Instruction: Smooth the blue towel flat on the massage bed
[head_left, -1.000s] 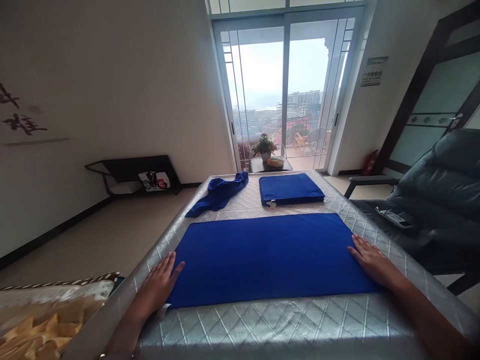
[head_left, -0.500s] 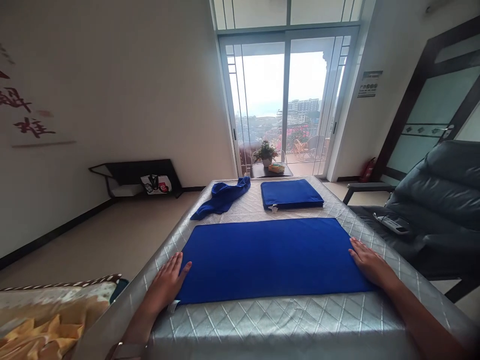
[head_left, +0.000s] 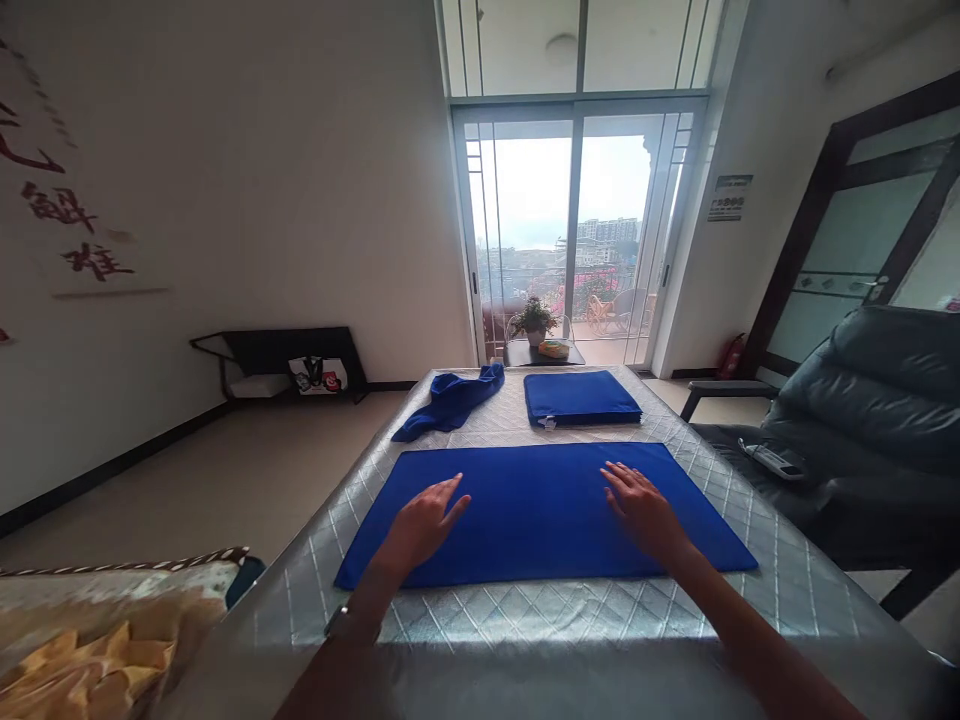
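A blue cloth (head_left: 532,530) lies spread flat as a wide rectangle on a table with a silver quilted cover (head_left: 570,612). Over its left part is my left hand (head_left: 427,520), fingers stretched out and thumb apart. My right hand (head_left: 637,505) is over the right part, fingers extended. Neither hand grips anything; whether they touch the fabric I cannot tell. Beyond the spread cloth, a neat stack of folded blue cloths (head_left: 581,395) sits to the right, with a white tag at its near edge. A crumpled blue cloth (head_left: 454,402) lies to the left.
A dark armchair (head_left: 870,440) with a remote-like device (head_left: 772,460) stands at the right. Yellow fabric (head_left: 90,670) lies at lower left. Past the table's far end, a small stand holds a potted plant (head_left: 535,318) before the sliding glass door (head_left: 577,240).
Both hands have moved inward from the cloth's left and right edges to above its surface. The view has tilted up slightly. The cloths keep their places.
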